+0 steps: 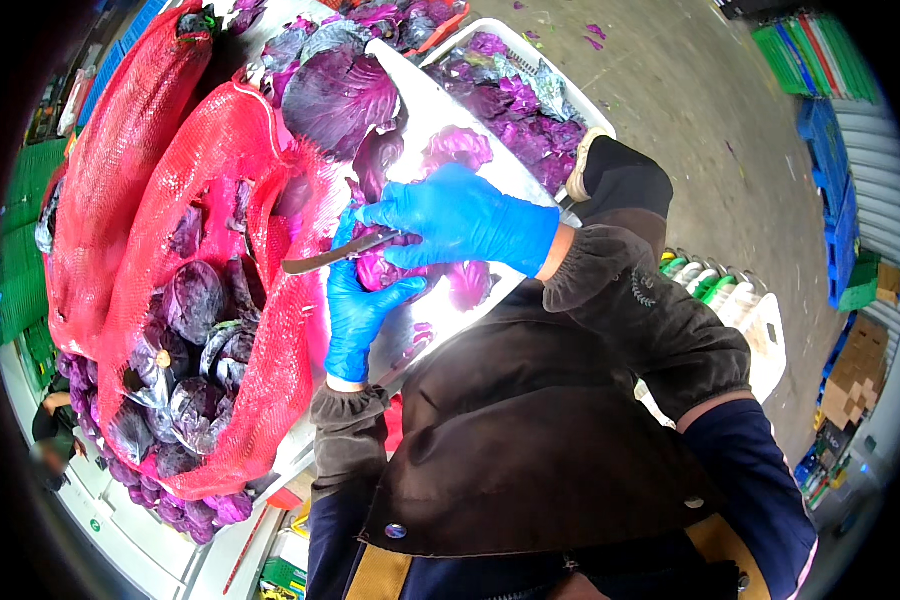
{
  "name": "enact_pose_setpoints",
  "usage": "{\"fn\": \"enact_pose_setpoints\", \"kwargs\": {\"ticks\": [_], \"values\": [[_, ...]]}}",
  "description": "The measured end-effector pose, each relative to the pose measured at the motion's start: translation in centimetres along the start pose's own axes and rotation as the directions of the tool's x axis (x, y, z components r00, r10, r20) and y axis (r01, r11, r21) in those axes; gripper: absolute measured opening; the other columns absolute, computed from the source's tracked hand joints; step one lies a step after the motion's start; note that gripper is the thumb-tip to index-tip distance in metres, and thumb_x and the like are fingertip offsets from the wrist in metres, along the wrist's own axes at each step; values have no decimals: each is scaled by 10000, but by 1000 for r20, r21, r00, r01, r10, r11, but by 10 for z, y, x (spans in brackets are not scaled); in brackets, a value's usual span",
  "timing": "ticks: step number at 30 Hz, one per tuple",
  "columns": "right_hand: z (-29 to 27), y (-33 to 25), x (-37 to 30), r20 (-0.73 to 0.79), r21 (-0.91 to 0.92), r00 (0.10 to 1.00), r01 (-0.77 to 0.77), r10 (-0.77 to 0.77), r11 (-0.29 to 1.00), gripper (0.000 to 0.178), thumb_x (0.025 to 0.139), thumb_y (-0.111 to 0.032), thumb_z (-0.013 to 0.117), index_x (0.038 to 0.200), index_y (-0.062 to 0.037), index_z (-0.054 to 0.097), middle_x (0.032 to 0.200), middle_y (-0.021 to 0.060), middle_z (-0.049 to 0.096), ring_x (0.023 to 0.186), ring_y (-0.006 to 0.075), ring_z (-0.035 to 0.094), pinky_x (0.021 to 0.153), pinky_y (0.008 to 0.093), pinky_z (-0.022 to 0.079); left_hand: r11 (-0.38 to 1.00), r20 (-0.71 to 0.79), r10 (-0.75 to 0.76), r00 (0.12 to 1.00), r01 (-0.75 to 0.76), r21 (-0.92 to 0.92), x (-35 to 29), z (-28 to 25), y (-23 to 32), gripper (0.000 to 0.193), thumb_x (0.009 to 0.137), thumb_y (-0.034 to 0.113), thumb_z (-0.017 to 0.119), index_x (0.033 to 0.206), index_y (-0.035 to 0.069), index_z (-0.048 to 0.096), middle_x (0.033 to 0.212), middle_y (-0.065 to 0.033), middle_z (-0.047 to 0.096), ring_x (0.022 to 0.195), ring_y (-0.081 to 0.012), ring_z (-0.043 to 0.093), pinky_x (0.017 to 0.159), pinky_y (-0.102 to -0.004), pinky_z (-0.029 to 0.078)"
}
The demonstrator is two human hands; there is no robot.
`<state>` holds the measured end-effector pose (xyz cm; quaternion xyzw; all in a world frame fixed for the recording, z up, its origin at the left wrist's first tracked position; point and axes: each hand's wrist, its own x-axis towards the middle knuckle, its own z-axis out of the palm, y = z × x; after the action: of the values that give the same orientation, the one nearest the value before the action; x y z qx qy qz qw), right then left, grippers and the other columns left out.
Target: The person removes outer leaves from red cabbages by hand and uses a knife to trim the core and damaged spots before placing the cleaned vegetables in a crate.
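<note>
My right hand (475, 222), in a blue glove, grips a knife (328, 258) whose blade points left over a red cabbage (375, 274). Wrapped around the cabbage from the left is my left hand (355, 318), also gloved in blue. The cabbage is mostly hidden by both hands and the blade. Loose purple leaves (457, 148) lie on the white tabletop (432, 108) around my hands, and a large dark outer leaf (340, 100) sits beyond them. To the left, a torn red net bag (288, 378) gapes open, with several red cabbages (193, 300) inside.
A second red net bag (135, 150), closed and full, lies farther left. Beyond the table's right edge stands a white crate (600, 118) filled with cut leaves. A white basket (767, 350) with green and white items is at my right. Another person (55, 430) is at the far left.
</note>
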<state>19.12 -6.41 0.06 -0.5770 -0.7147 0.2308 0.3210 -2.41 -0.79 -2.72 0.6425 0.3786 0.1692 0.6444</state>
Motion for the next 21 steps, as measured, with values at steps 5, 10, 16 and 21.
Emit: {"fn": "enact_pose_setpoints", "kwargs": {"ticks": [5,10,16,21], "values": [[9,27,10,-194,-79,978,-96,79,992,408,878,-241,685,1283,-208,658,857,94,677,713,262,684,618,372,548,946,-6,218,976,-209,247,3,-1,1,1008,612,165,952,1469,35,439,1485,-120,470,1355,-247,466,1159,-396,373],[5,23,-12,-178,123,899,-383,400,915,457,879,-245,650,1324,-145,617,1086,151,677,843,335,692,700,450,549,979,-26,168,985,-164,119,2,-2,-8,1024,591,144,954,1473,57,442,1489,-98,471,1368,-258,455,1169,-397,363],[16,-19,-34,-129,407,970,-139,207,903,431,850,-238,753,1261,-192,631,1135,95,605,848,284,694,693,384,571,977,-67,-39,997,24,-212,5,-11,-7,931,635,64,920,1444,46,462,1419,-77,521,1295,-224,513,1117,-373,436],[28,-17,-37,-284,202,944,-111,166,973,311,821,-165,792,1096,-109,656,1104,47,638,825,226,688,705,316,566,949,-46,-123,991,104,-297,8,-12,4,882,675,-7,871,1448,36,449,1405,-102,523,1261,-210,537,1051,-354,494]]}}
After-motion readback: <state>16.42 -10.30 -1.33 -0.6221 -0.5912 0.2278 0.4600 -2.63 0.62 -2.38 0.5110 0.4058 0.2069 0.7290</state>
